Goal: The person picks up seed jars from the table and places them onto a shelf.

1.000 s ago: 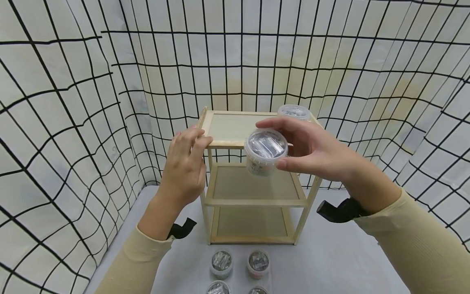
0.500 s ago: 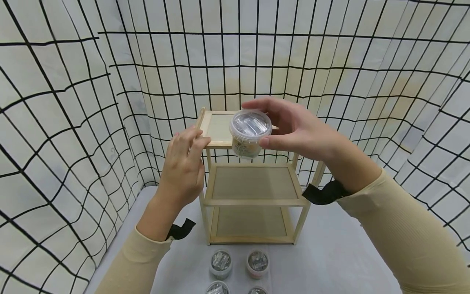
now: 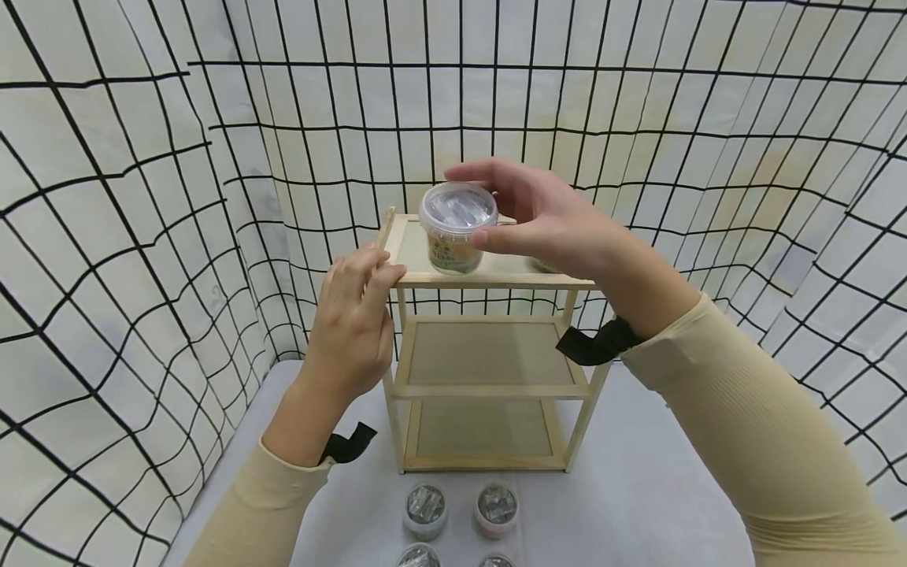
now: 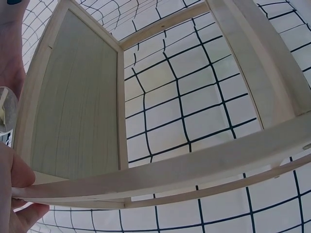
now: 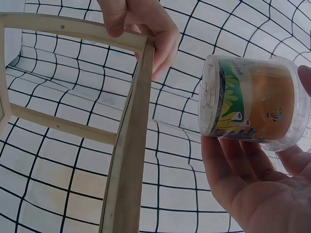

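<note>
My right hand (image 3: pixel 546 213) holds a clear plastic tub (image 3: pixel 457 228) by its side, thumb and fingers spread round it below the lid. The tub is upright over the left half of the top tier of a three-tier wooden shelf (image 3: pixel 489 391). In the right wrist view, the tub's label (image 5: pixel 233 97) shows a flower print and orange shows through the wall. My left hand (image 3: pixel 350 323) grips the shelf's top left corner, thumb and fingers on either side of the frame (image 4: pixel 87 188). A second tub (image 3: pixel 544 266) on the top tier is mostly hidden behind my right hand.
Several lidded tubs (image 3: pixel 426 504) stand in rows on the white cloth (image 3: pixel 659 472) in front of the shelf. Black wire grid (image 3: pixel 460 127) with white sheeting behind it encloses the back and both sides.
My right hand has carried the tub left and up, from in front of the top tier to over its left half. My left hand keeps its grip on the shelf corner.
</note>
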`<action>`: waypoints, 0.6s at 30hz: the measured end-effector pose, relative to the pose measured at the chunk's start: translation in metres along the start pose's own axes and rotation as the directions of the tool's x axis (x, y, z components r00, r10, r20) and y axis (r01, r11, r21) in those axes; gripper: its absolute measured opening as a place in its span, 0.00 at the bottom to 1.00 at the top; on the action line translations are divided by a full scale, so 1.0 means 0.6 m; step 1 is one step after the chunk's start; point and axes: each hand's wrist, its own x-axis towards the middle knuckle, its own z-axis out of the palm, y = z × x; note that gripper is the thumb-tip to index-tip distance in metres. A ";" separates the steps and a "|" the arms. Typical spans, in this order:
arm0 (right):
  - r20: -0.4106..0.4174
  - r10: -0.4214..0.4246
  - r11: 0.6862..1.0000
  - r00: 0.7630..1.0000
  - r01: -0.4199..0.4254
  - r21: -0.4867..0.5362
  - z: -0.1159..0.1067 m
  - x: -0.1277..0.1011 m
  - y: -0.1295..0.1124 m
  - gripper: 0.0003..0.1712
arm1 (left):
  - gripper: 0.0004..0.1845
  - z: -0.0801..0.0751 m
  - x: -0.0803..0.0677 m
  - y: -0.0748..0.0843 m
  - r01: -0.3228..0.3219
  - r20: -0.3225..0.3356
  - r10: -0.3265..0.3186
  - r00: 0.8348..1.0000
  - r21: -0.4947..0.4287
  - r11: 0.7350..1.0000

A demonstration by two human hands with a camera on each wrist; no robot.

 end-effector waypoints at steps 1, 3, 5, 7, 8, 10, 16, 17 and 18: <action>-0.003 0.001 1.000 1.000 -0.001 0.001 0.000 0.003 0.000 0.40 | 0.25 0.000 0.000 0.000 -0.001 -0.001 0.001 1.000 -0.001 1.000; -0.014 0.013 1.000 1.000 -0.013 0.010 -0.001 0.008 0.002 0.39 | 0.25 0.000 0.000 0.001 -0.001 -0.005 0.001 1.000 -0.004 1.000; -0.022 0.031 0.999 0.999 -0.030 0.026 -0.002 0.013 0.003 0.39 | 0.25 0.000 0.001 0.001 -0.002 -0.008 0.002 1.000 -0.005 1.000; -0.028 0.045 0.998 0.999 -0.044 0.040 -0.002 0.017 0.003 0.39 | 0.25 -0.001 0.001 0.001 -0.004 -0.010 0.004 1.000 -0.003 1.000; -0.033 0.053 0.998 0.998 -0.052 0.043 -0.002 0.018 0.004 0.39 | 0.25 -0.001 0.001 0.001 -0.005 -0.011 0.005 1.000 -0.002 1.000; -0.040 0.068 0.997 0.997 -0.066 0.044 -0.002 0.021 0.005 0.39 | 0.25 -0.001 0.001 0.001 -0.005 -0.009 0.005 1.000 0.000 1.000; -0.046 0.132 0.991 0.990 -0.132 0.003 -0.001 0.029 0.007 0.39 | 0.25 0.000 0.001 0.001 -0.004 -0.010 0.004 1.000 -0.001 1.000; -0.047 0.145 0.989 0.988 -0.146 -0.008 -0.001 0.030 0.007 0.39 | 0.25 0.000 0.001 0.001 -0.005 -0.009 0.005 1.000 0.000 1.000; -0.046 0.157 0.987 0.986 -0.158 -0.016 -0.001 0.031 0.007 0.39 | 0.25 0.000 0.002 0.001 -0.006 -0.009 0.006 1.000 0.000 1.000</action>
